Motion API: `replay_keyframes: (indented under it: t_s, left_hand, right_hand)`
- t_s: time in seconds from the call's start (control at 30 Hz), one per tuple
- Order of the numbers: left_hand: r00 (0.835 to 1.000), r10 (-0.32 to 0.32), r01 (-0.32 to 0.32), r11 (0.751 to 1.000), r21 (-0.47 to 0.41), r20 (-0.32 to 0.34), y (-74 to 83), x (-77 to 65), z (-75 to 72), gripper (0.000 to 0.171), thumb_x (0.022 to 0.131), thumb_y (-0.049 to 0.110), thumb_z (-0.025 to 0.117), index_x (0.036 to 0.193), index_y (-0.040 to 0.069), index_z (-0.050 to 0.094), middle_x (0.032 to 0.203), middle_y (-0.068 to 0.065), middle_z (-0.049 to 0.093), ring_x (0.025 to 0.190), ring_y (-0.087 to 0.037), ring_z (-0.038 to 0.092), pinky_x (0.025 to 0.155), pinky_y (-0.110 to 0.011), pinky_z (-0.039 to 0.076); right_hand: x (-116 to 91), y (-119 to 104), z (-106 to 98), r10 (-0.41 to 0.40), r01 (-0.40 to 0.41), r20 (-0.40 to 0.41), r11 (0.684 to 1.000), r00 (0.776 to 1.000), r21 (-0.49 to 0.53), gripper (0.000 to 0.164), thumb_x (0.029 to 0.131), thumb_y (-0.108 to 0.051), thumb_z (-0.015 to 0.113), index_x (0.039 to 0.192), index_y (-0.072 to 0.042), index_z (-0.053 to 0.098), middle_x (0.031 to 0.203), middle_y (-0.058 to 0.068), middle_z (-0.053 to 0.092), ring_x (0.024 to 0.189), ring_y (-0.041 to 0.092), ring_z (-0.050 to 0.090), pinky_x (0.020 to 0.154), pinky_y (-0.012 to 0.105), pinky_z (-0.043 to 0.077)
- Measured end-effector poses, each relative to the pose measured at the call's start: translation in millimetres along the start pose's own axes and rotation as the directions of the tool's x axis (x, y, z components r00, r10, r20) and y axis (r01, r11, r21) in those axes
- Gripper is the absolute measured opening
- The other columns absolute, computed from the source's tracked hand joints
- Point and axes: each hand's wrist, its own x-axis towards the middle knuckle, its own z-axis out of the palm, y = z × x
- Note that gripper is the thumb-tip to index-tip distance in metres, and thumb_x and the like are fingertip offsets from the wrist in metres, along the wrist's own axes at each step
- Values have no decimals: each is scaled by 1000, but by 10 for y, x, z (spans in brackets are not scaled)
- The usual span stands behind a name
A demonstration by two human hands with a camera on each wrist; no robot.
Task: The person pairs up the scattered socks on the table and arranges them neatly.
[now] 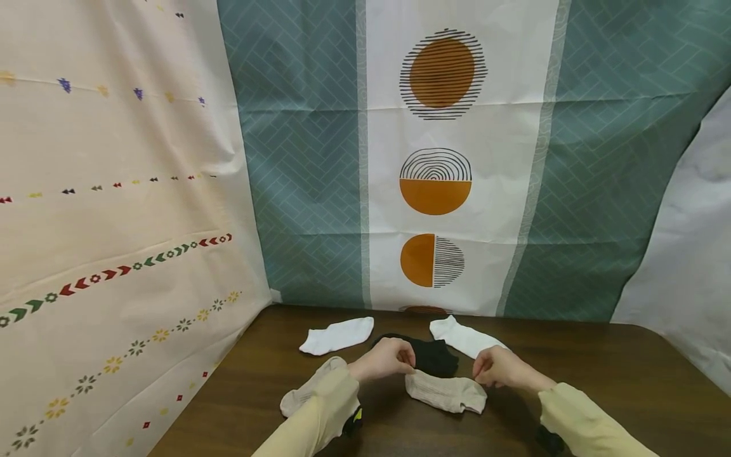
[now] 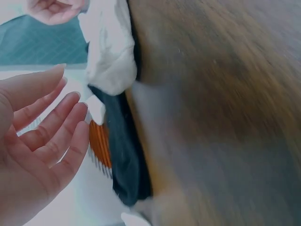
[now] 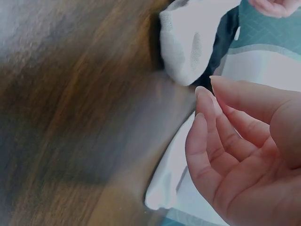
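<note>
A beige ankle sock [image 1: 442, 391] lies sideways on the dark wooden table, between the two hands. At its left end is my left hand [image 1: 384, 359]; the left wrist view shows these fingers [image 2: 70, 127] loosely bent, apart from the sock [image 2: 110, 47]. My right hand [image 1: 501, 368] hovers by the other end. In the right wrist view its thumb and fingers [image 3: 197, 136] come close together with nothing between them, just off the sock [image 3: 188, 42]. Directly behind lies a black sock [image 1: 434, 357], partly covered by the left hand in the head view.
A second beige sock [image 1: 305, 390] lies at the left, partly under my left forearm. Two white socks [image 1: 338, 336] lie farther back, the right one [image 1: 465, 335] partly behind my right hand. Patterned cloths [image 1: 308, 190] hang behind and beside the table [image 1: 605, 374].
</note>
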Motion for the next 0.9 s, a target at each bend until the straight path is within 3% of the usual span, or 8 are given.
replay_keyframes:
  t_s: [0.17,0.5,0.9]
  left_hand:
    - [1000,-11,11,999,-30,-10,-36,-146,-176,7,77,1,67,78,6,62,69,8,57,64,-6,53,61,-22,44]
    - [996,-78,79,997,2,-34,-155,-368,-414,9,75,0,69,76,5,61,68,6,58,63,-7,52,61,-25,43]
    - [990,-137,136,990,-18,-37,-416,-799,-634,5,79,1,65,77,2,60,68,3,57,59,-8,50,56,-26,42]
  right_hand:
    - [24,-59,-14,-17,17,-11,1000,1000,-7,8,71,6,63,73,-1,60,62,5,56,52,17,51,44,31,42]
    - [180,-203,110,-66,66,-18,998,998,-5,4,75,1,64,75,-1,60,64,2,55,50,9,45,44,24,39]
    - [433,-513,316,-54,53,15,996,998,77,4,79,1,64,78,0,60,68,4,58,58,19,53,49,33,46]
